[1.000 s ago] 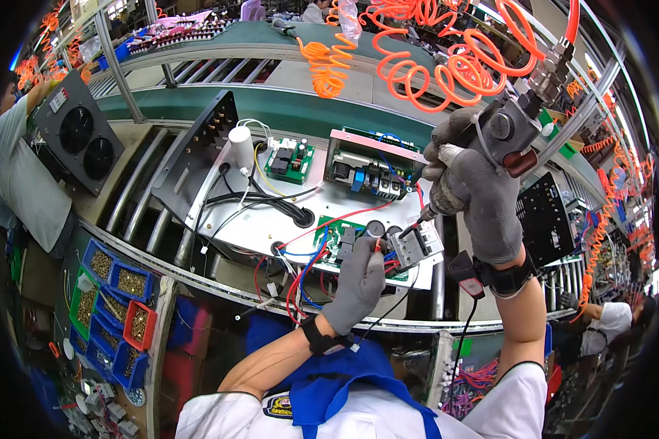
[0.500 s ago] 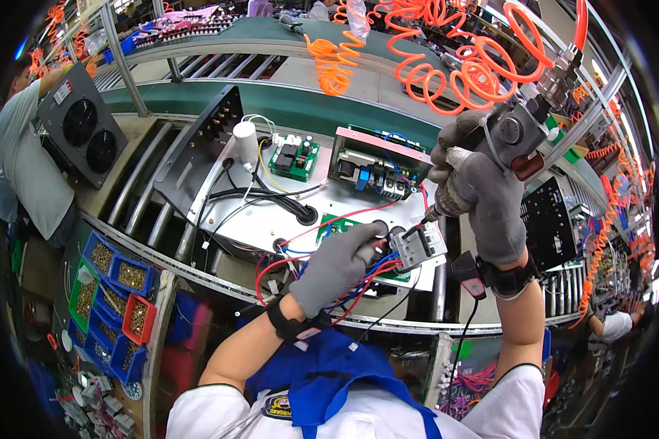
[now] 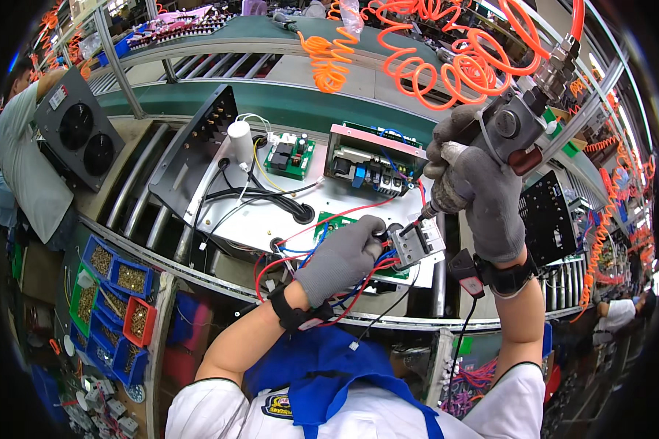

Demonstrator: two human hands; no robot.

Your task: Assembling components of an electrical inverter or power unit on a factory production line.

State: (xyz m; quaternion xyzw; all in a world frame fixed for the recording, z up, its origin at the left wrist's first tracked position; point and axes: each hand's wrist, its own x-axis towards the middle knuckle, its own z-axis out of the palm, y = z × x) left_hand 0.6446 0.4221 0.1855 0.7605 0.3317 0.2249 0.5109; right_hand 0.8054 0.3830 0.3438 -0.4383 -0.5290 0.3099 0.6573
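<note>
My right hand (image 3: 490, 194), in a grey glove, grips a dark air screwdriver (image 3: 511, 124) fed by an orange hose from above. Its narrow bit (image 3: 411, 225) slants down to the top of a light grey circuit breaker (image 3: 416, 247). At the breaker's left side, my gloved left hand (image 3: 340, 260) is closed, its thumb and fingers pinching a wire whose end they cover. Red and blue wires (image 3: 370, 282) run beneath this hand into the breaker. The breaker sits at the right end of a white metal chassis (image 3: 263, 219).
The chassis carries green circuit boards (image 3: 289, 157), a white capacitor (image 3: 240, 139) and a pink-edged power module (image 3: 373, 164). Blue and red screw bins (image 3: 138, 320) stand lower left. Coiled orange hoses (image 3: 454, 69) hang overhead. A person (image 3: 33, 168) handles a twin-fan panel (image 3: 80, 132) at left.
The left fingers have drawn tighter beside the breaker, covering a red piece seen earlier. The screwdriver has moved slightly left, its bit still at the breaker.
</note>
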